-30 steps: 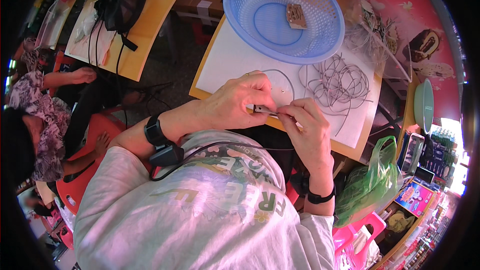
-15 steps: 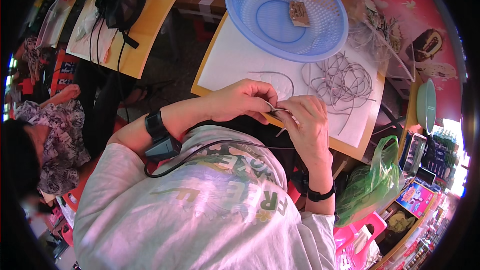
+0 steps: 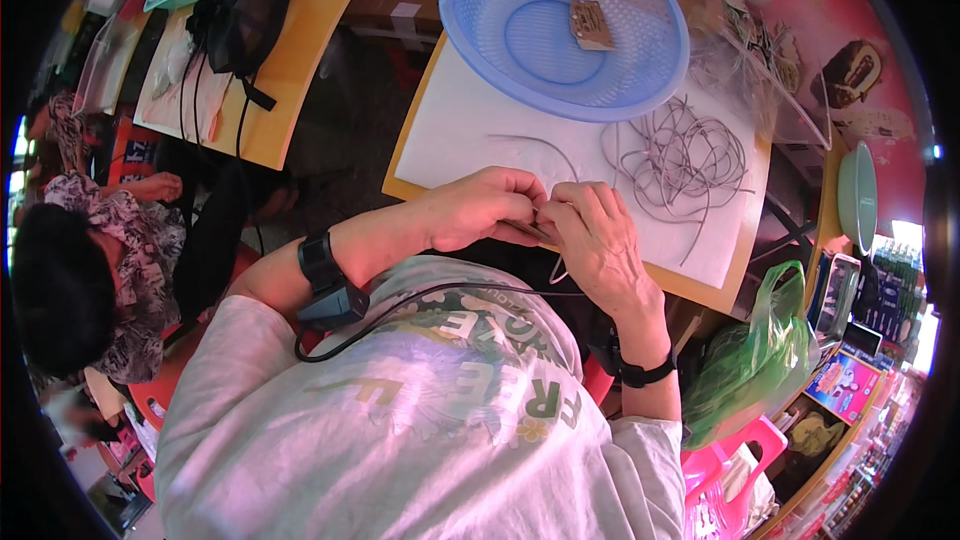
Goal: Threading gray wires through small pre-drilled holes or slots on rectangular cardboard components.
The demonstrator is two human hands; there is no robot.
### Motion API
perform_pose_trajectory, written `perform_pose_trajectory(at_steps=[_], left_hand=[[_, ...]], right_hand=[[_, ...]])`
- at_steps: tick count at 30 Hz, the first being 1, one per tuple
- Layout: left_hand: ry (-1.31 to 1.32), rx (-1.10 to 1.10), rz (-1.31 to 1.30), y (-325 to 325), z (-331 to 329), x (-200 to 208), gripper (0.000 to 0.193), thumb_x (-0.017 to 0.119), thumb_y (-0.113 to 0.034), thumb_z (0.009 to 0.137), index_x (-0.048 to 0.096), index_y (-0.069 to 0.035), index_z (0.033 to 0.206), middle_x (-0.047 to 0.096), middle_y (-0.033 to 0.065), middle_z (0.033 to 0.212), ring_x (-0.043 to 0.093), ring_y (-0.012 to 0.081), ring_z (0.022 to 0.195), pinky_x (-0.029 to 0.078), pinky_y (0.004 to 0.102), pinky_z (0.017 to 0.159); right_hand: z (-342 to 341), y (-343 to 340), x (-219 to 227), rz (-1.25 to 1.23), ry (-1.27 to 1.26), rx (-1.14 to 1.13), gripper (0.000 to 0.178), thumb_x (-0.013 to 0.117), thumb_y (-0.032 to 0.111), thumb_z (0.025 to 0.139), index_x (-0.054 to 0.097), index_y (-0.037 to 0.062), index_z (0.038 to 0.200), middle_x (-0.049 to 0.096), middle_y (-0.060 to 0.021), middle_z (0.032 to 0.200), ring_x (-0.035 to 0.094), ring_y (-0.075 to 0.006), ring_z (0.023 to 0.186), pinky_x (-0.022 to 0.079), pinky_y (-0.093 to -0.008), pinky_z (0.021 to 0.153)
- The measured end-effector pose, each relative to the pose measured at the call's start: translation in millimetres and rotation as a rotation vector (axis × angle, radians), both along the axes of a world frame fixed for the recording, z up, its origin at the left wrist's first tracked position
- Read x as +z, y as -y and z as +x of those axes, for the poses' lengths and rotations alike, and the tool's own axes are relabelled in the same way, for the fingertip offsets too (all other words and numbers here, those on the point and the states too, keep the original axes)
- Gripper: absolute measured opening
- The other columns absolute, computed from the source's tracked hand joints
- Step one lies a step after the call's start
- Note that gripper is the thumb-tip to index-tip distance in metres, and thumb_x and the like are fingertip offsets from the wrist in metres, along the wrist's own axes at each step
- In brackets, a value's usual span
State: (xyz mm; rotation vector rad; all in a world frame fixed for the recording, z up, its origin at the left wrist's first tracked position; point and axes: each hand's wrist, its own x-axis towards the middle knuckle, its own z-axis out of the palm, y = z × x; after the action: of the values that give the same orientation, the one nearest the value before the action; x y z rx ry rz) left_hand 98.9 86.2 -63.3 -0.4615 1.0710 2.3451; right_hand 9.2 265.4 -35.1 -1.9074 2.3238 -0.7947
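Note:
My left hand [image 3: 482,208] and my right hand [image 3: 597,245] meet above the near edge of the table, fingertips pinched together. Between them they hold a thin grey cord [image 3: 558,268], one bit of which hangs below my right fingers. The exact spot they grip is hidden by the fingers. Another length of cord [image 3: 560,152] curves over the white sheet [image 3: 455,130] just beyond my hands. To the right, a loose tangle of the same grey cord [image 3: 690,165] lies on the sheet.
A blue plastic basket [image 3: 470,65] holding a brown cardboard piece [image 3: 591,25] stands at the far side. A green plastic bag [image 3: 755,370] is at my right, above a pink stool [image 3: 740,460]. Another person [image 3: 110,270] sits to the left. A black cable [image 3: 440,290] crosses my shirt.
My right hand has shifted left and closed in on my left hand, hiding more of the cord. The cord end below my right fingers now hangs as a small loop.

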Motion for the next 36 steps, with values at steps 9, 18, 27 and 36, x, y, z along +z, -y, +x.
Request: perform_pose_trajectory(at_steps=[9,18,27,36], left_hand=[[-0.154,0.226,-0.126,8,-6,-6,0.019,0.045,0.000,0.091,0.052,-0.007,0.108,0.058,0.0122,0.123,0.058,0.0198,0.114,0.048,0.0310,0.093],[-0.083,0.331,-0.038,6,-5,-16,0.015,0.044,-0.001,0.091,0.053,-0.006,0.103,0.057,0.0140,0.124,0.056,0.0245,0.116,0.047,0.0358,0.099],[-0.089,0.343,0.543,-3,-2,-16,0.025,0.034,-0.003,0.092,0.050,-0.001,0.112,0.054,0.0183,0.125,0.056,0.0274,0.113,0.047,0.0412,0.096],[-0.100,0.495,0.428,-17,-4,13,0.028,0.038,0.000,0.088,0.052,-0.002,0.112,0.055,0.0177,0.124,0.056,0.0253,0.111,0.045,0.0393,0.095]], right_hand=[[52,-26,63,-0.238,0.762,0.379,0.024,0.069,-0.001,0.074,0.054,0.0019,0.093,0.064,-0.0108,0.085,0.063,-0.0302,0.074,0.052,-0.0368,0.064],[42,-39,72,-0.344,1.326,-0.372,0.013,0.048,-0.001,0.093,0.054,-0.0032,0.105,0.059,-0.0090,0.076,0.055,-0.0151,0.067,0.044,-0.0262,0.063],[27,-2,15,-0.286,0.527,-0.422,0.018,0.064,-0.001,0.084,0.068,0.0044,0.101,0.061,-0.0056,0.082,0.058,-0.0132,0.072,0.047,-0.0250,0.065],[36,15,24,-0.277,0.670,-0.617,0.018,0.072,0.000,0.077,0.059,0.0018,0.090,0.065,-0.0021,0.076,0.056,-0.0064,0.064,0.044,-0.0208,0.059]])
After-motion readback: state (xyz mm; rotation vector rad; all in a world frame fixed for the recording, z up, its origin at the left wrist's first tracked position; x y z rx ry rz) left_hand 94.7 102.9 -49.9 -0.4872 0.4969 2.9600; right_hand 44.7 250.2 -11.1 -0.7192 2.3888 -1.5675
